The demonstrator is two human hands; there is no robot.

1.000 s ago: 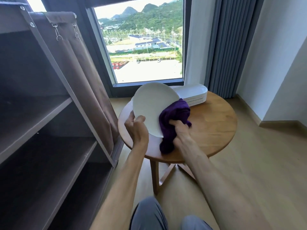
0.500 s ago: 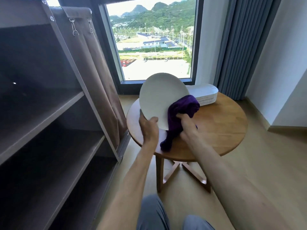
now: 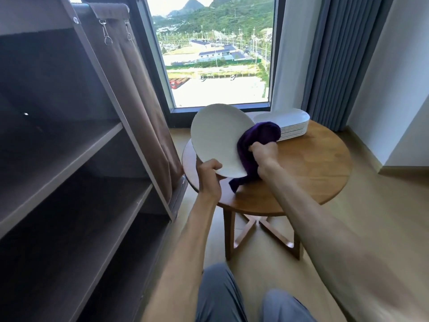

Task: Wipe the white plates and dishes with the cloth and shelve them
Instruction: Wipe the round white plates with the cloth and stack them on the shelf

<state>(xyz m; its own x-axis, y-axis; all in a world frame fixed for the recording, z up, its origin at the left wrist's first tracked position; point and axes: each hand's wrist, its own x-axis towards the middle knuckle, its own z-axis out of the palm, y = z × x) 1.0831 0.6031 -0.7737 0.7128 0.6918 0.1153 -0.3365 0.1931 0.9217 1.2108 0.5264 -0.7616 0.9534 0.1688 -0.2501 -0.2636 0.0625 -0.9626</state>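
White plate (image 3: 218, 138) in left hand (image 3: 209, 180), cloth (image 3: 253, 145) in right hand (image 3: 264, 154).

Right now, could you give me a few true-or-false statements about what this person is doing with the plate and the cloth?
1. The left hand grips the round white plate by its lower edge. True.
2. The cloth is bright yellow. False: it is dark purple, and the right hand holds it against the plate.
3. A stack of white dishes sits on the round wooden table. True.
4. The plate lies flat on the table. False: it is held up, tilted, above the table's near edge.
5. The shelves on the left are packed with plates. False: no plates show on them.
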